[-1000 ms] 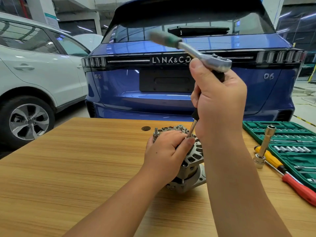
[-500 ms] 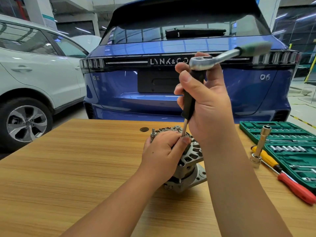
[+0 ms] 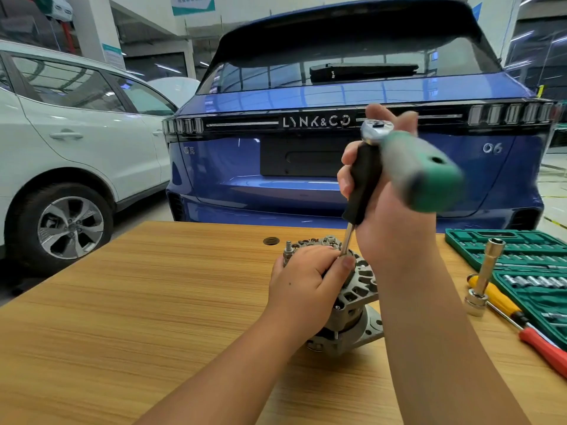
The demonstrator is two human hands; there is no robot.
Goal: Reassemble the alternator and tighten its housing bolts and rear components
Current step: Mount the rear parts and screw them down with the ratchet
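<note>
A silver alternator (image 3: 357, 297) stands on the wooden table (image 3: 153, 302), rear end up. My left hand (image 3: 306, 280) grips its top, thumb beside the tool's steel shaft. A black-handled extension driver (image 3: 363, 185) stands nearly upright on the alternator's rear, and my right hand (image 3: 389, 216) holds its black grip. A ratchet (image 3: 414, 167) with a green handle sits on the driver's top; its handle points toward me and to the right, blurred.
A green socket set case (image 3: 521, 265) lies open at the table's right. Beside it stands a long socket on an adapter (image 3: 483, 277), with a yellow screwdriver (image 3: 497, 294) and a red-handled tool (image 3: 546, 351). A blue car (image 3: 306, 179) and a white car (image 3: 61, 154) are parked behind the table.
The ratchet handle has swung round from pointing left, through pointing right, to pointing toward me. My left hand stays on the alternator.
</note>
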